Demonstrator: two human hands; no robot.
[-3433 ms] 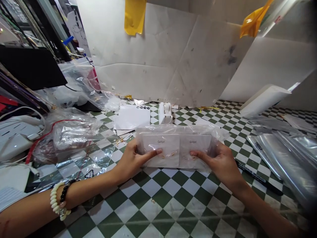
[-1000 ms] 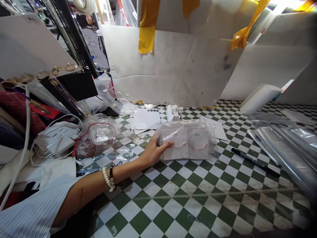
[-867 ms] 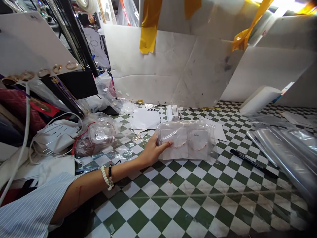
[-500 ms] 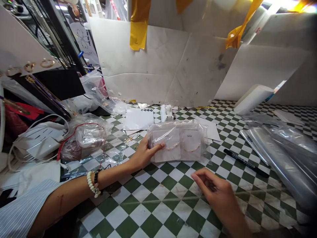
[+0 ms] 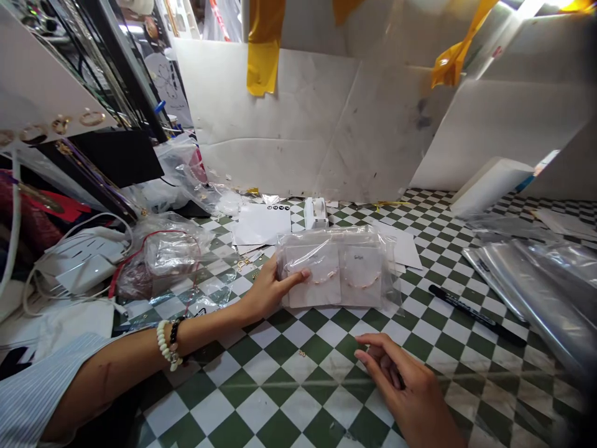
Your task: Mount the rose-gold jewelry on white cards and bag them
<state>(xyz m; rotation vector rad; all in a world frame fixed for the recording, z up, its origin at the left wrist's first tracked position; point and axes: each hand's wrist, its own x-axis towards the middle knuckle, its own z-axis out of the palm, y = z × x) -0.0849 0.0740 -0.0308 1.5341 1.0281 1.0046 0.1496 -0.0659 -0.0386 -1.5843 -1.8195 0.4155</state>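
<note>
We are gripping the bag (image 5: 336, 267) at its left end with our left hand (image 5: 267, 291), thumb pressed on its front, so the clear plastic is standing nearly upright on the table (image 5: 289, 398) with the two earring cards (image 5: 340, 274) inside facing us. Our right hand (image 5: 403, 386) is hovering empty, fingers loosely curled and holding nothing, in front of the bag and apart from it. A pen (image 5: 476, 314) is lying right of the bag, with plastic sleeves (image 5: 536, 280) farther right. A tape dispenser (image 5: 315, 213) is sitting just behind the bag, and a crumpled sack (image 5: 168, 255) is lying to its left.
</note>
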